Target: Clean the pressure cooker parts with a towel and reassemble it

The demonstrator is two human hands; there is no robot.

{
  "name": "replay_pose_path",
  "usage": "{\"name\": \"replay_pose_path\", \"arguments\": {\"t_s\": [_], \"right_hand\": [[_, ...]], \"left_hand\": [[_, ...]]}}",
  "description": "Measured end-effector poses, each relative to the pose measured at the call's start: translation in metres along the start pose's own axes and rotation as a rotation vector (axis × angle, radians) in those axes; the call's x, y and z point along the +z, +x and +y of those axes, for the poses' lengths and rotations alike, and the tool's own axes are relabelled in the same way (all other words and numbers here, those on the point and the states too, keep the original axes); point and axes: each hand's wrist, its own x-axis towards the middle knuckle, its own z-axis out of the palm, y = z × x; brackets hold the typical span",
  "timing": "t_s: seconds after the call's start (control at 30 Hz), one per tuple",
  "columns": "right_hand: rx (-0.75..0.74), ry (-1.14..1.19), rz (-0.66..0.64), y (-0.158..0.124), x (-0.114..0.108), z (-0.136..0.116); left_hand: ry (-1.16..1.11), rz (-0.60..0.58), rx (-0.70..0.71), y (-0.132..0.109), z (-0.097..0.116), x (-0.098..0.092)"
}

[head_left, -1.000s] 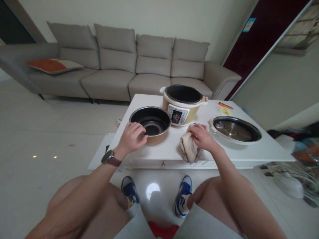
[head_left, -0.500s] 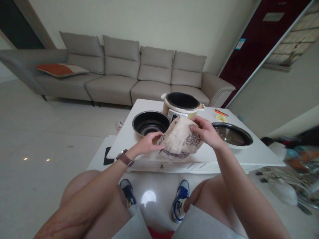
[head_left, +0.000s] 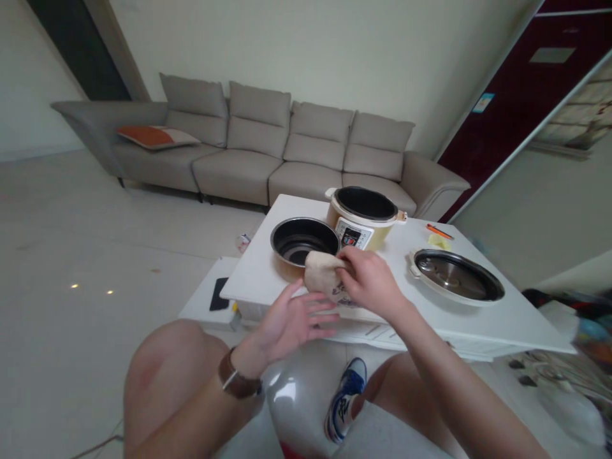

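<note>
In my right hand (head_left: 370,280) is a bunched beige cloth (head_left: 321,273) with a dark pattern, pinched near its top. My left hand (head_left: 299,322) is just below it, palm turned up and fingers spread, holding nothing. Behind the cloth sits a black inner pot (head_left: 306,239) on the white table (head_left: 401,312). The cooker body (head_left: 366,217), cream with a control panel, stands beyond it to the right. A round lid (head_left: 456,275) lies underside up at the table's right. The cloth's lower part is partly hidden by my hands.
An orange pen-like object (head_left: 438,231) and a yellow-green scrap (head_left: 440,242) lie behind the lid. A dark phone-like slab (head_left: 220,294) rests on a lower white surface at the left. A grey sofa (head_left: 239,172) stands beyond the table.
My left hand has let go of the cloth and moved down, opening out. The cloth, earlier spread between both hands, is now bunched in my right hand. The view has shifted.
</note>
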Motion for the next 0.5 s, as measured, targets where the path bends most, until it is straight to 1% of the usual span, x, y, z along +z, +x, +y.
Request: {"name": "replay_pose_path", "arguments": {"t_s": [0.03,0.07,0.1,0.17,0.2,0.27,0.37,0.5], "right_hand": [[-0.068,-0.042,-0.014,-0.003,0.006,-0.011],[-0.142,-0.069,-0.037,-0.007,0.013,-0.021],[-0.221,-0.082,-0.062,-0.012,0.020,-0.029],[-0.354,-0.107,-0.084,-0.023,0.035,-0.041],[-0.408,-0.118,-0.089,-0.028,0.043,-0.044],[-0.489,-0.126,-0.098,-0.037,0.056,-0.047],[-0.561,-0.113,-0.117,-0.044,0.069,-0.046],[-0.552,-0.037,-0.141,-0.041,0.073,-0.040]], "left_hand": [[-0.122,-0.054,-0.030,-0.004,-0.003,0.000],[-0.231,-0.078,-0.014,-0.006,-0.005,-0.001],[-0.324,-0.072,0.037,-0.007,-0.006,-0.004],[-0.457,0.005,0.173,-0.007,-0.006,-0.013],[-0.488,0.055,0.221,-0.007,-0.006,-0.018],[-0.482,0.134,0.259,-0.009,-0.005,-0.029],[-0.406,0.191,0.266,-0.013,-0.002,-0.041],[-0.307,0.275,0.295,-0.019,0.005,-0.050]]}}
